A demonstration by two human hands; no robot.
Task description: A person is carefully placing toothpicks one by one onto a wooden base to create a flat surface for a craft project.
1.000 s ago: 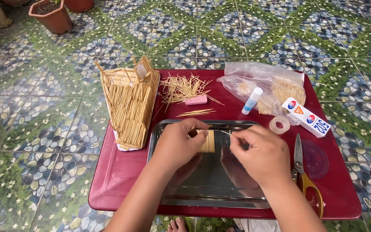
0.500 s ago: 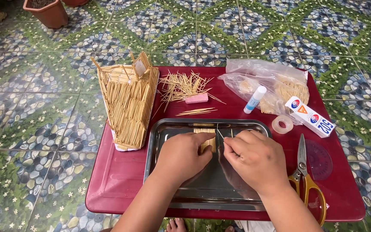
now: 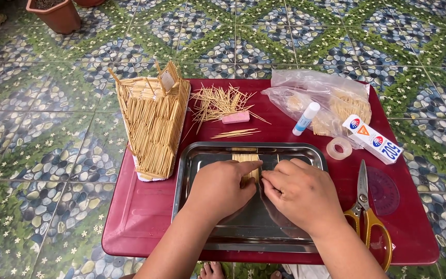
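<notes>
Both of my hands rest inside a shiny metal tray (image 3: 197, 170) on a small red table (image 3: 140, 217). My left hand (image 3: 220, 188) presses its forefinger on a small flat panel of toothpicks (image 3: 244, 159) lying side by side in the tray. My right hand (image 3: 300, 194) meets it from the right, fingertips pinched at the panel's right edge; whether it holds a toothpick is hidden. A tall toothpick model house (image 3: 153, 124) stands at the table's left.
Behind the tray lie a loose pile of toothpicks (image 3: 220, 101), a pink eraser (image 3: 236, 118), a glue stick (image 3: 305, 118), a plastic bag (image 3: 321, 98), a glue box (image 3: 372, 138) and a tape roll (image 3: 339, 149). Yellow-handled scissors (image 3: 365, 206) lie at right. Patterned floor tiles surround the table.
Both hands have drawn closer together over the toothpick panel, the right hand moving left to its edge. My view shifted slightly downward.
</notes>
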